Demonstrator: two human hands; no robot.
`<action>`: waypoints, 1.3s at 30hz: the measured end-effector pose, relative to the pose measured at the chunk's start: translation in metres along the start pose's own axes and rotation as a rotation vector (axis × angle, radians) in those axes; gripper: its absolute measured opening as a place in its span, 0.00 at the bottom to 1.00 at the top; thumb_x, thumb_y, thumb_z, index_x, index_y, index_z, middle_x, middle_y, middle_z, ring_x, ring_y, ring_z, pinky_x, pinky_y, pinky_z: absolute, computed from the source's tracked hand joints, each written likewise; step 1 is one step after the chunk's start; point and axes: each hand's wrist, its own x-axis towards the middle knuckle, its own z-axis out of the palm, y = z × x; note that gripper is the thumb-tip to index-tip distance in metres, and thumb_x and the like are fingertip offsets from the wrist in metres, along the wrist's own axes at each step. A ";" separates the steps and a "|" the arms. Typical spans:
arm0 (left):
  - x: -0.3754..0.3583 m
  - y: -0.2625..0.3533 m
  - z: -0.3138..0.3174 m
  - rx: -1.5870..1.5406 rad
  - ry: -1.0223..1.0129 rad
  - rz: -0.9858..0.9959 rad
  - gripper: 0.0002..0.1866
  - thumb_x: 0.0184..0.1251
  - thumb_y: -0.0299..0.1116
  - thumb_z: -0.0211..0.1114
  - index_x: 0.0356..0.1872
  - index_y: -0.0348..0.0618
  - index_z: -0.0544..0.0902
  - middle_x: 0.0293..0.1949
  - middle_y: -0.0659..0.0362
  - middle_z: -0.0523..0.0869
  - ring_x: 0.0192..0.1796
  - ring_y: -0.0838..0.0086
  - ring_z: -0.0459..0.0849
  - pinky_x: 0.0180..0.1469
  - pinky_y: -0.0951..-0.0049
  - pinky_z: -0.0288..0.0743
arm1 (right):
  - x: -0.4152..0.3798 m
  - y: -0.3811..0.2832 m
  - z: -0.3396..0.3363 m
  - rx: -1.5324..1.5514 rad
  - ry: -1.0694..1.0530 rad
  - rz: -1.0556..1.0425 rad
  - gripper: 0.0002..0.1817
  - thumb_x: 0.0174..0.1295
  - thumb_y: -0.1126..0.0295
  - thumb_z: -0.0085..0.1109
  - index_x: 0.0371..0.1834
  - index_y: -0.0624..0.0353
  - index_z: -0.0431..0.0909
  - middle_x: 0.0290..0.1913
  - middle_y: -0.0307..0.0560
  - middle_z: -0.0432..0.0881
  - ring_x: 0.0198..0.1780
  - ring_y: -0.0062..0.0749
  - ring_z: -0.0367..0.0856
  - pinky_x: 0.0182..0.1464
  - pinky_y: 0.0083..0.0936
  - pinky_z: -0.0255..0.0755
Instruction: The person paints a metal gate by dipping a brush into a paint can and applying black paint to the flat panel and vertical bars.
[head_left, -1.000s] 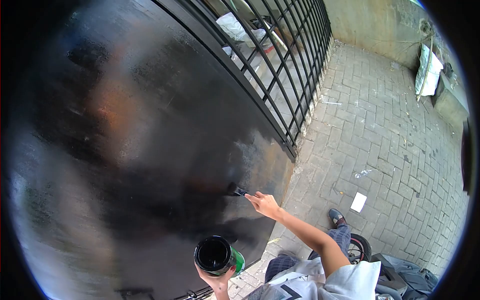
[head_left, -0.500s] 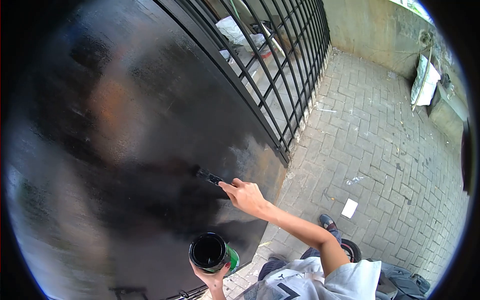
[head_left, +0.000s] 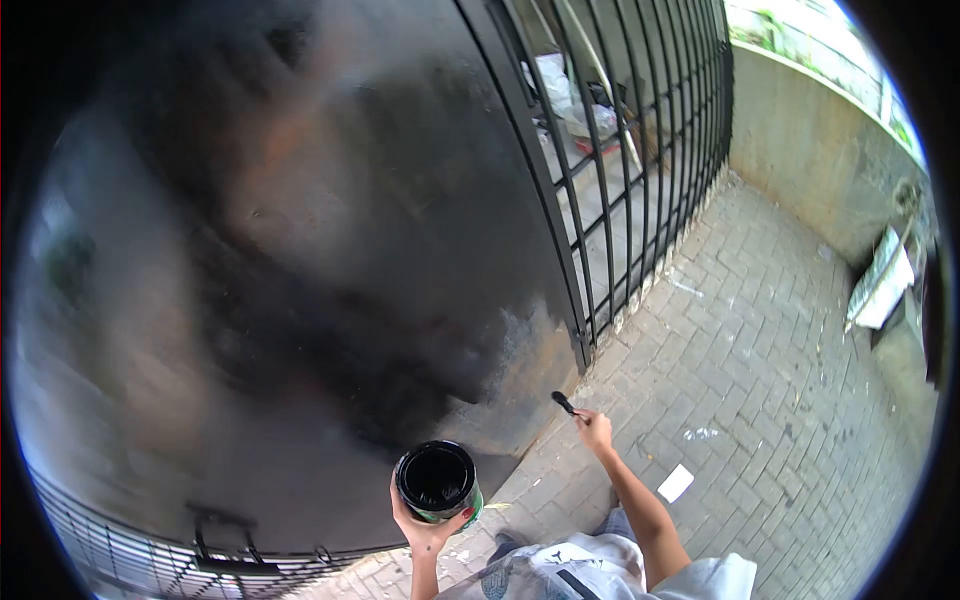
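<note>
My left hand [head_left: 422, 530] is wrapped round a green paint can [head_left: 478, 508] with a black rim and dark paint inside, held upright low in front of me. In my right hand [head_left: 594, 430] is a paintbrush [head_left: 564, 402] with black bristles, gripped by its handle and held apart from the metal gate panel [head_left: 400, 250]. Glossy black paint covers much of that panel. A dull grey-brown patch [head_left: 530, 375] shows at its lower right corner.
Black bars [head_left: 640, 170] join the panel on the right, with plastic bags [head_left: 570, 95] behind them. Brick paving [head_left: 740, 360] runs along to a concrete wall [head_left: 800, 140]. A white card [head_left: 676, 483] lies on the paving, and a white sack [head_left: 882, 282] leans at the far right.
My right hand has drawn the brush off the panel and moved right and down, over the paving. The view has turned, and the can appears slightly further right.
</note>
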 end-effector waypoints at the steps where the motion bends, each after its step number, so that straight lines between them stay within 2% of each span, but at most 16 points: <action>1: 0.001 0.004 0.009 -0.008 -0.001 -0.016 0.57 0.26 0.39 0.86 0.64 0.30 0.64 0.55 0.50 0.78 0.57 0.64 0.78 0.64 0.65 0.70 | 0.009 0.016 -0.014 0.153 0.033 0.121 0.14 0.62 0.66 0.57 0.49 0.51 0.84 0.28 0.51 0.84 0.21 0.33 0.79 0.26 0.31 0.73; 3: 0.005 0.026 0.032 -0.052 0.020 0.017 0.56 0.26 0.38 0.87 0.63 0.30 0.65 0.55 0.50 0.78 0.58 0.65 0.78 0.64 0.65 0.69 | 0.009 0.000 -0.081 0.667 0.028 0.534 0.13 0.65 0.63 0.56 0.49 0.55 0.81 0.25 0.41 0.79 0.16 0.21 0.69 0.18 0.22 0.63; 5: -0.001 0.034 0.052 -0.082 0.057 0.018 0.56 0.26 0.39 0.87 0.63 0.30 0.65 0.56 0.50 0.78 0.59 0.66 0.78 0.64 0.65 0.69 | 0.009 0.016 -0.135 1.058 0.018 0.610 0.10 0.66 0.61 0.55 0.44 0.53 0.76 0.25 0.37 0.76 0.15 0.19 0.65 0.15 0.17 0.55; 7: -0.011 0.030 0.075 -0.101 0.099 0.015 0.56 0.26 0.41 0.87 0.63 0.30 0.66 0.56 0.49 0.79 0.59 0.66 0.78 0.64 0.66 0.69 | 0.005 0.014 -0.182 1.149 0.091 0.741 0.09 0.68 0.61 0.51 0.33 0.50 0.68 0.23 0.35 0.71 0.15 0.17 0.62 0.14 0.15 0.52; 11: -0.033 0.029 0.111 -0.032 0.150 0.017 0.56 0.28 0.43 0.86 0.63 0.33 0.66 0.57 0.49 0.79 0.58 0.64 0.80 0.64 0.65 0.70 | 0.003 0.028 -0.243 1.069 -0.035 0.754 0.08 0.66 0.61 0.55 0.42 0.50 0.71 0.25 0.37 0.75 0.17 0.18 0.65 0.15 0.15 0.54; 14: -0.035 0.034 0.126 -0.034 0.157 -0.005 0.54 0.28 0.43 0.86 0.63 0.36 0.67 0.58 0.48 0.78 0.59 0.60 0.80 0.63 0.63 0.70 | 0.003 -0.001 -0.265 1.100 -0.198 0.658 0.08 0.67 0.64 0.53 0.47 0.51 0.72 0.26 0.37 0.76 0.17 0.16 0.65 0.15 0.15 0.54; 17: -0.021 0.041 0.128 0.062 0.155 0.096 0.52 0.29 0.44 0.85 0.61 0.37 0.69 0.58 0.47 0.78 0.59 0.57 0.79 0.63 0.62 0.70 | -0.007 -0.105 -0.281 0.870 -0.270 0.421 0.13 0.68 0.70 0.52 0.55 0.54 0.72 0.25 0.37 0.75 0.17 0.15 0.66 0.15 0.14 0.54; 18: -0.013 0.042 0.129 0.087 0.169 0.148 0.52 0.29 0.44 0.85 0.61 0.37 0.69 0.58 0.46 0.78 0.59 0.56 0.79 0.63 0.61 0.70 | -0.004 -0.125 -0.283 0.767 -0.310 0.319 0.14 0.68 0.70 0.53 0.55 0.59 0.73 0.28 0.38 0.76 0.16 0.13 0.63 0.15 0.13 0.52; 21: 0.012 0.040 0.130 0.167 0.200 0.304 0.50 0.28 0.44 0.83 0.60 0.37 0.70 0.57 0.46 0.78 0.60 0.52 0.78 0.62 0.57 0.70 | 0.001 -0.193 -0.300 0.399 -0.428 -0.034 0.14 0.67 0.70 0.54 0.54 0.61 0.76 0.28 0.38 0.77 0.17 0.12 0.62 0.17 0.13 0.52; 22: 0.021 0.037 0.130 0.198 0.207 0.354 0.50 0.28 0.44 0.83 0.60 0.37 0.70 0.57 0.46 0.78 0.60 0.51 0.78 0.62 0.55 0.69 | -0.004 -0.225 -0.308 0.413 -0.453 -0.105 0.12 0.65 0.72 0.57 0.50 0.64 0.80 0.26 0.38 0.77 0.18 0.12 0.63 0.18 0.12 0.52; 25: 0.045 0.029 0.136 0.240 0.256 0.467 0.48 0.27 0.42 0.82 0.58 0.38 0.71 0.56 0.46 0.78 0.60 0.51 0.77 0.62 0.50 0.67 | 0.006 -0.276 -0.321 0.094 -0.451 -0.671 0.12 0.60 0.73 0.63 0.47 0.63 0.82 0.25 0.39 0.76 0.18 0.15 0.64 0.20 0.13 0.54; 26: 0.050 0.032 0.138 0.252 0.258 0.474 0.48 0.28 0.42 0.82 0.58 0.38 0.71 0.56 0.46 0.78 0.60 0.51 0.77 0.62 0.50 0.67 | 0.004 -0.298 -0.322 0.026 -0.423 -0.737 0.11 0.56 0.76 0.66 0.43 0.62 0.84 0.26 0.42 0.80 0.19 0.18 0.70 0.20 0.15 0.61; 29: 0.059 0.028 0.150 0.294 0.268 0.511 0.46 0.29 0.40 0.81 0.57 0.40 0.72 0.57 0.47 0.78 0.61 0.52 0.76 0.63 0.46 0.65 | 0.010 -0.327 -0.310 -0.110 -0.481 -0.838 0.11 0.55 0.77 0.67 0.43 0.58 0.85 0.30 0.44 0.83 0.22 0.23 0.77 0.22 0.20 0.69; 30: 0.062 0.027 0.154 0.319 0.262 0.523 0.46 0.29 0.40 0.81 0.57 0.40 0.72 0.57 0.48 0.78 0.61 0.52 0.76 0.64 0.46 0.65 | 0.014 -0.337 -0.310 -0.258 -0.506 -0.920 0.11 0.56 0.74 0.66 0.43 0.54 0.84 0.30 0.42 0.83 0.24 0.30 0.80 0.25 0.25 0.73; 33: 0.064 0.029 0.168 0.404 0.273 0.529 0.44 0.28 0.39 0.79 0.57 0.41 0.73 0.59 0.50 0.77 0.61 0.52 0.75 0.65 0.44 0.63 | 0.033 -0.357 -0.311 -0.488 -0.503 -1.132 0.12 0.57 0.71 0.65 0.45 0.52 0.83 0.29 0.40 0.82 0.25 0.34 0.81 0.24 0.27 0.74; 39: 0.048 0.045 0.211 0.635 0.373 0.601 0.40 0.33 0.39 0.76 0.57 0.47 0.75 0.59 0.53 0.78 0.61 0.50 0.76 0.63 0.40 0.62 | 0.087 -0.359 -0.335 -0.465 -0.843 -1.295 0.13 0.57 0.70 0.64 0.47 0.50 0.82 0.30 0.39 0.82 0.25 0.34 0.81 0.24 0.27 0.74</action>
